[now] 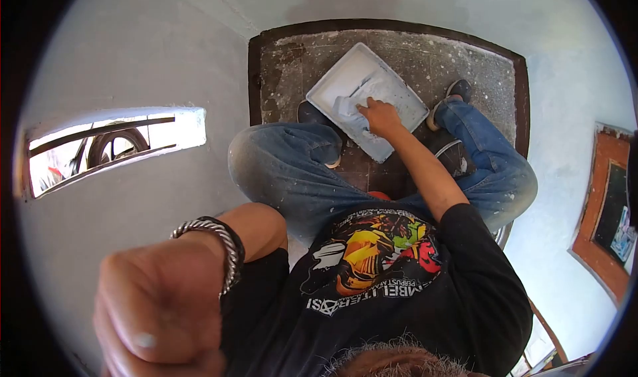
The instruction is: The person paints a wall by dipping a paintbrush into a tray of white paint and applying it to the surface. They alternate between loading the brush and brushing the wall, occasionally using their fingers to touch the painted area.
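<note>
A shallow white paint tray [407, 96] lies tilted on the floor between my feet, coated with wet white paint. Inside it, my right hand [382, 116] reaches down with its fingers closed on the end of a pale, paint-covered roller [346, 108]. Close to the camera at the lower left, my left hand [159, 304] is curled into a fist, with a white paint spot on a finger. Its palm side is hidden, so I cannot tell what it grips. A twisted silver bracelet [229, 247] circles that wrist.
Paint specks cover the dark tiled floor [282, 78], bordered by a dark skirting [392, 25]. A grey wall [133, 65] on the left has a narrow barred opening [193, 128], with a wheel outside. An orange-brown frame [591, 207] stands at the right.
</note>
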The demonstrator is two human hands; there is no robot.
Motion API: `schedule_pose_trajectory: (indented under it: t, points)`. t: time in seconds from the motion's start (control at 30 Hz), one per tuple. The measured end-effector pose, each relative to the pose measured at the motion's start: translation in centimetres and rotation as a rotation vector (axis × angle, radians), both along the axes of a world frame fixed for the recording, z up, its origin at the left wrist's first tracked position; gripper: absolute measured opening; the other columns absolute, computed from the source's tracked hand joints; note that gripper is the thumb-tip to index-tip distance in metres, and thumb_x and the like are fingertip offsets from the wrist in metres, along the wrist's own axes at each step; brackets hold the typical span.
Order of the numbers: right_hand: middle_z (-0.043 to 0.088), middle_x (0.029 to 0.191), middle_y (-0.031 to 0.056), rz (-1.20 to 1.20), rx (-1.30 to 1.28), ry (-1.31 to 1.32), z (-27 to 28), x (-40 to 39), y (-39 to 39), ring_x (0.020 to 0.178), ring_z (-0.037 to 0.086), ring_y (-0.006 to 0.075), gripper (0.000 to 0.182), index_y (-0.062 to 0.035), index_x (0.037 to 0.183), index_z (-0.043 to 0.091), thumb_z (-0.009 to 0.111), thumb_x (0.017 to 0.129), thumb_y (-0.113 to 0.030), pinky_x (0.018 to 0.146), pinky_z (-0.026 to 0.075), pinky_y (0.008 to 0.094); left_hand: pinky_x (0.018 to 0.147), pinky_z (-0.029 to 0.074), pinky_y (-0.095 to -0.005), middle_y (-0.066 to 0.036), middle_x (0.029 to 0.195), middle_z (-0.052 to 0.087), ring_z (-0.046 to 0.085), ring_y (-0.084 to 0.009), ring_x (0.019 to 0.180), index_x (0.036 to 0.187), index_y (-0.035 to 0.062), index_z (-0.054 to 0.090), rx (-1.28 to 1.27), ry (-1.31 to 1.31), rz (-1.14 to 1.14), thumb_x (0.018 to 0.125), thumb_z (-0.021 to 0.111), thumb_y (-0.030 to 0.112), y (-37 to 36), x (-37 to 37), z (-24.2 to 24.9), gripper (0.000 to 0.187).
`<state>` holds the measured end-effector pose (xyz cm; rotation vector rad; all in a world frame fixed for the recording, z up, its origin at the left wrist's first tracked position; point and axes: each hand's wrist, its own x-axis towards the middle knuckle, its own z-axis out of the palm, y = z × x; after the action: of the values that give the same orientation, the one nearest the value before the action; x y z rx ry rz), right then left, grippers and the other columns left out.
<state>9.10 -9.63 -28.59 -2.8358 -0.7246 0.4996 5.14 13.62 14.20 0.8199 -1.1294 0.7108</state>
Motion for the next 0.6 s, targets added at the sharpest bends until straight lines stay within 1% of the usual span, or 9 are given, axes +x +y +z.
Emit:
schedule_pose_trajectory:
  t: [0.1,0.2,0.23,0.27,0.33,0.37,0.47,0.57,0.6]
  points:
    - [0.059,0.109,0.01,0.17,-0.098,-0.011,-1.3,1.4,0.3,0.1,0.063,0.0266,0.041,-0.0186,0.12,0.065,0.063,0.08,-0.012,0.08,0.052,0.0383,0.052,0.026,-0.0177,0.009,0.06,0.057,0.041,0.0009,0.049,0.064,0.016,0.06,0.001,0.018,0.075,0.076,0.066,0.012,2.0,0.3,0.3,0.014]
    - [0.059,0.111,0.0094,0.081,-0.204,0.049,-1.8,3.0,-0.7,0.1,0.063,0.0266,0.041,-0.0221,0.123,0.064,0.061,0.083,-0.012,0.081,0.052,0.0386,0.052,0.026,-0.0189,0.007,0.061,0.057,0.041,-0.0007,0.05,0.064,0.0165,0.059,0.021,0.029,0.115,0.077,0.065,0.015,3.3,0.1,0.8,0.013]
    - [0.059,0.112,0.0095,0.067,-0.205,-0.017,-2.5,3.4,-1.6,0.1,0.064,0.0268,0.041,-0.0237,0.123,0.064,0.059,0.084,-0.012,0.081,0.052,0.0388,0.052,0.026,-0.0194,0.007,0.061,0.056,0.041,-0.0012,0.051,0.065,0.0167,0.059,0.03,0.025,0.116,0.077,0.064,0.016,3.6,0.0,1.0,0.013]
    - [0.059,0.111,0.0104,0.056,-0.218,-0.008,-3.1,3.8,-2.7,0.099,0.064,0.0274,0.043,-0.0236,0.124,0.063,0.059,0.083,-0.011,0.08,0.052,0.0395,0.053,0.026,-0.0198,0.006,0.062,0.056,0.041,-0.0017,0.051,0.065,0.0168,0.059,0.039,0.023,0.119,0.077,0.064,0.017,3.9,0.1,1.2,0.013]
    - [0.059,0.109,0.0122,0.028,-0.242,0.01,-2.3,4.6,-4.3,0.096,0.064,0.0286,0.048,-0.0234,0.125,0.062,0.06,0.08,-0.008,0.079,0.053,0.0409,0.053,0.026,-0.0207,0.005,0.063,0.056,0.04,-0.0027,0.051,0.065,0.0172,0.058,0.052,0.022,0.109,0.078,0.063,0.019,4.1,0.3,1.2,0.014]
    - [0.059,0.109,0.0141,0.001,-0.234,0.024,-1.7,4.8,-5.0,0.097,0.065,0.0313,0.044,-0.0221,0.124,0.063,0.058,0.082,-0.009,0.081,0.053,0.0435,0.053,0.026,-0.0211,0.004,0.063,0.056,0.04,-0.0032,0.052,0.065,0.0173,0.058,0.061,0.026,0.108,0.078,0.063,0.02,4.1,0.4,1.1,0.014]
    - [0.059,0.111,0.0164,-0.156,-0.125,0.031,-0.8,5.0,-6.4,0.097,0.065,0.0349,0.041,-0.021,0.123,0.063,0.055,0.084,-0.012,0.081,0.053,0.0466,0.054,0.026,-0.0224,0.003,0.064,0.056,0.04,-0.0047,0.053,0.066,0.0178,0.057,0.089,0.038,0.077,0.079,0.061,0.023,3.9,0.6,1.0,0.015]
    - [0.059,0.111,0.0191,-0.357,-0.081,0.068,-0.9,4.4,-5.9,0.095,0.065,0.0383,0.039,-0.0166,0.124,0.061,0.052,0.085,-0.013,0.081,0.053,0.0483,0.054,0.027,-0.0237,0.001,0.066,0.056,0.04,-0.0063,0.053,0.067,0.0183,0.056,0.109,0.043,0.047,0.08,0.06,0.026,4.1,0.8,1.0,0.016]
    - [0.058,0.113,0.0187,-0.372,-0.105,0.089,-1.5,4.0,-5.4,0.096,0.065,0.0373,0.041,-0.0144,0.125,0.06,0.053,0.085,-0.013,0.081,0.053,0.0473,0.054,0.027,-0.0241,0.001,0.066,0.056,0.04,-0.0068,0.054,0.067,0.0185,0.056,0.112,0.048,0.039,0.081,0.059,0.027,4.2,1.0,0.9,0.016]
